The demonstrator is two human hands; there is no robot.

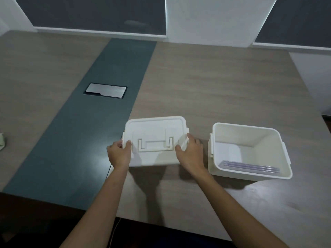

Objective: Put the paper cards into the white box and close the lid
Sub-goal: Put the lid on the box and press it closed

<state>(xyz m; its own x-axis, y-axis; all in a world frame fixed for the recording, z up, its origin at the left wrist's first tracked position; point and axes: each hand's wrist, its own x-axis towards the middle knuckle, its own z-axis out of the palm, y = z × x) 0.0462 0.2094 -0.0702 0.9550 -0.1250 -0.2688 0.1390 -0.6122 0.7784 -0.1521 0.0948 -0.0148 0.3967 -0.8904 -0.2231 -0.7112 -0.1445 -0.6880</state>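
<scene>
A closed white box (154,158) with a lid (155,127) and a fold-down handle sits at the table's middle. My left hand (119,153) grips its left side and my right hand (189,151) grips its right side. To the right stands a second white box (216,154), open, with no lid on it. Several purple-edged paper cards (250,168) lie flat on its floor near the front wall.
The wooden table (223,86) has a dark teal strip (100,113) running front to back, with a metal cable hatch (105,90) set in it. A pale object (2,141) pokes in at the left edge. The table's front edge is close below my forearms.
</scene>
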